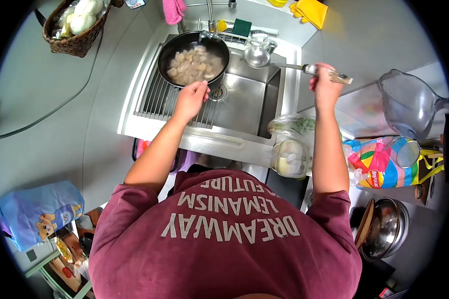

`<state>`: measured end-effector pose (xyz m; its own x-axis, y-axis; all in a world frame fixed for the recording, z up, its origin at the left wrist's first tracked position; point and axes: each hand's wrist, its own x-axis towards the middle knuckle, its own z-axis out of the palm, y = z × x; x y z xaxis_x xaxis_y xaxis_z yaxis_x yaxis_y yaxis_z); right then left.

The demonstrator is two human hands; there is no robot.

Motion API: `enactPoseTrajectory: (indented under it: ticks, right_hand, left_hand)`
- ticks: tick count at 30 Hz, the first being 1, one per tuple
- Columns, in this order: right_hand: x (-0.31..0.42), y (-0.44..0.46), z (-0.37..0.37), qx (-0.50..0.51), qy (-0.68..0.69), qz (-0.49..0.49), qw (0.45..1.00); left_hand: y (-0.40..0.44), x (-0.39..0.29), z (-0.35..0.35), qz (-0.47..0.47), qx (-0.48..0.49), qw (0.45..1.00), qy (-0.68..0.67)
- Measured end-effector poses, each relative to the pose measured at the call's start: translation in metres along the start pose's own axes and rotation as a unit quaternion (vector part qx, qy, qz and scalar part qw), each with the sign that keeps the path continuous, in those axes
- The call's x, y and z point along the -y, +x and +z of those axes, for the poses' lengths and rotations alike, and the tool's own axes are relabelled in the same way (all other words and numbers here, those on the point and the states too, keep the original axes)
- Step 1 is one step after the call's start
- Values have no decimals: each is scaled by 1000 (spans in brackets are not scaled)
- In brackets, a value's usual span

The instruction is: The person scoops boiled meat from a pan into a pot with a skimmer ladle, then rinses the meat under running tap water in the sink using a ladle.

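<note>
A dark round pan (163,65) with pale chunks of food (194,65) in cloudy liquid sits on the drying rack (157,102) over the left part of the sink (247,94), under the faucet (211,20). My left hand (190,101) is closed at the pan's near edge, fingers pressed together; the handle is mostly hidden. My right hand (328,88), to the right of the sink, is wrapped round the handle of a metal ladle (258,56). The ladle's bowl hangs above the sink's back right area, near the pan but apart from it.
A wicker basket (77,46) of vegetables stands back left. Yellow gloves (312,12) lie behind the sink. At right are a clear pitcher (406,104), a colourful bag (374,164) and metal lids (384,224). A plastic container (290,159) sits near the sink's front right corner.
</note>
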<state>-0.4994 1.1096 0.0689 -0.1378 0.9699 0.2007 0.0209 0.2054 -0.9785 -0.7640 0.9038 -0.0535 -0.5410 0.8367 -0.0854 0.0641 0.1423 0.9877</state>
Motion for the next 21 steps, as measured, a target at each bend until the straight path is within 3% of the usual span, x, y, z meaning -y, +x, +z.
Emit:
enactPoseTrajectory:
  ticks: [5,11,21]
  right_hand:
    - [30,-3,0,15,80,-1,997]
    - [8,-32,66,69,98,83,989]
    - [-16,-41,129,16,65,136,988]
  left_hand:
    - [4,-14,2,9,5,1000,4]
    - [-3,-12,-7,17,1,1000,-4]
    - [-22,-2,-44,-7,-34,999,2]
